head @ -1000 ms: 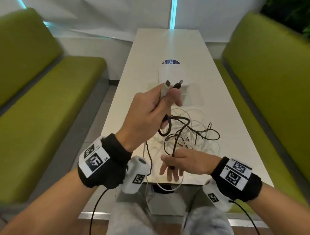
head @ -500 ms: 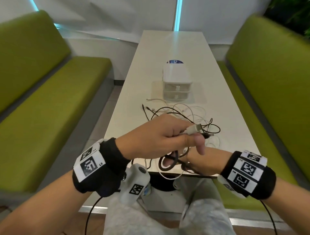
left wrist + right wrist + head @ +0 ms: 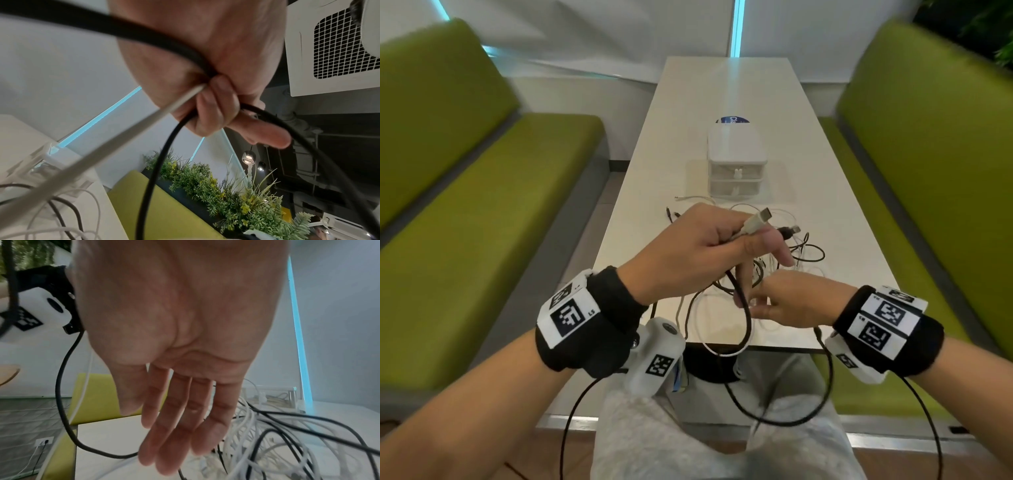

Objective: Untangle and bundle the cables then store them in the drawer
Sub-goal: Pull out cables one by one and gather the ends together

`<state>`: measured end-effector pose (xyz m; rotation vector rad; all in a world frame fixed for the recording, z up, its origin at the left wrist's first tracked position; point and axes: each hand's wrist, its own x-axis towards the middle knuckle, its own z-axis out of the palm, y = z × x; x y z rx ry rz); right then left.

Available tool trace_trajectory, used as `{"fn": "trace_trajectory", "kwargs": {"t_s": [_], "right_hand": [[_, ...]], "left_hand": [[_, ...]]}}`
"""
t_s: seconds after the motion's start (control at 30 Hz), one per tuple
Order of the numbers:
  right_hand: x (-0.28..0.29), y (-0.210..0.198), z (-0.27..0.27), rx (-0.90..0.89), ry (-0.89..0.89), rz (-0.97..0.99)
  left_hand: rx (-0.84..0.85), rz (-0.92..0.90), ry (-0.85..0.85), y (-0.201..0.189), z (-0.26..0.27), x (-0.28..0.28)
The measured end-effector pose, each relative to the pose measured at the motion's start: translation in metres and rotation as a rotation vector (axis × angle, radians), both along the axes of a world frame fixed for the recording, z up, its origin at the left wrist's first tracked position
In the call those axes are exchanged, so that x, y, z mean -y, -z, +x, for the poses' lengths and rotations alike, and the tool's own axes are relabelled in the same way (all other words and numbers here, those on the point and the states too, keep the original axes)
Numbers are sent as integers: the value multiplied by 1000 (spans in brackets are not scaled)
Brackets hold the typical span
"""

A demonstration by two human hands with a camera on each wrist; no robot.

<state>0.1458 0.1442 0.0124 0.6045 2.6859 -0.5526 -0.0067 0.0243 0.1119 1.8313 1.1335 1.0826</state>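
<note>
Two cable ends, thick black (image 3: 743, 308) and grey-white (image 3: 755, 221), gripped by left hand (image 3: 698, 250); right hand (image 3: 787, 303) flat-fingered, holding nothing.

A café or office lounge booth: green upholstered benches (image 3: 482, 192) flank a long white table (image 3: 835, 219), with a planter of greenery (image 3: 216, 186), pendant lamps (image 3: 248, 158) and a ceiling air-conditioning cassette (image 3: 329, 53) overhead.

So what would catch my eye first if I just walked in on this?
Probably the left hand, raised over the near end of the white table and gripping a white plug and a black plug together. Below it lies a tangle of black and white cables, with the right hand open over them. Farther back stands a small white drawer unit, its drawers closed.
</note>
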Motion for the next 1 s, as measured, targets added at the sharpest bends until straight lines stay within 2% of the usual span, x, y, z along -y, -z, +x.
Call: {"fn": "trace_trajectory", "kwargs": {"t_s": [0.3, 0.43, 0.5, 0.6, 0.67, 0.77, 0.87, 0.93, 1.0], "right_hand": [[17, 14, -17, -32, -43, -139], [19, 15, -15, -22, -65, -167], [14, 11, -13, 20, -58, -105], [-3, -6, -6, 186, 62, 132], [-8, -24, 2, 146, 141, 168], [12, -52, -1, -105, 91, -143], [37, -50, -15, -268, -19, -369], [42, -46, -20, -342, -5, -486], [43, -43, -20, -383, 84, -648]], "left_hand": [[-33, -64, -74, 25, 4, -9], [26, -72, -131, 31, 3, -10], [64, -63, -165, 31, 3, -11], [134, -56, -199, 31, 0, -10], [165, -33, -205, 29, -2, -9], [263, -46, -151, 23, 1, -6], [307, -71, -103, 17, 7, -4], [295, -58, -118, 16, 7, -3], [302, -49, -146, 16, 5, -1]]}}
